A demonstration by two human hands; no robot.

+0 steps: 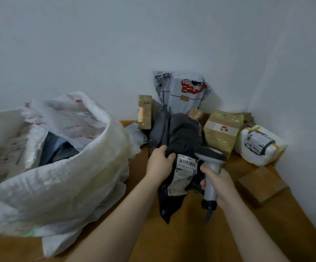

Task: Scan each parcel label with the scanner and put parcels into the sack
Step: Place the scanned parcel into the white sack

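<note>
Wall [153, 35]: pale, behind brown worktop [191, 233].
Sack [59, 186]: white, open, left on worktop, parcels [59, 148] inside.
Parcel [183, 133]: dark, centre; left hand [159, 163] fingers grip its upper edge.
Scanner [211, 167]: grey, right hand [221, 184] fingers wrapped round handle, head beside label [185, 173].

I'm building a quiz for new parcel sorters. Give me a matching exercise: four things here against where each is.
Things: 1 scanner; 2 black parcel; 3 woven sack; 4 grey mailer bag.
Places: A leaning on the wall; B held by the right hand; C standing open at left; D gripped by the left hand.
Pairs: 1-B; 2-D; 3-C; 4-A.
</note>
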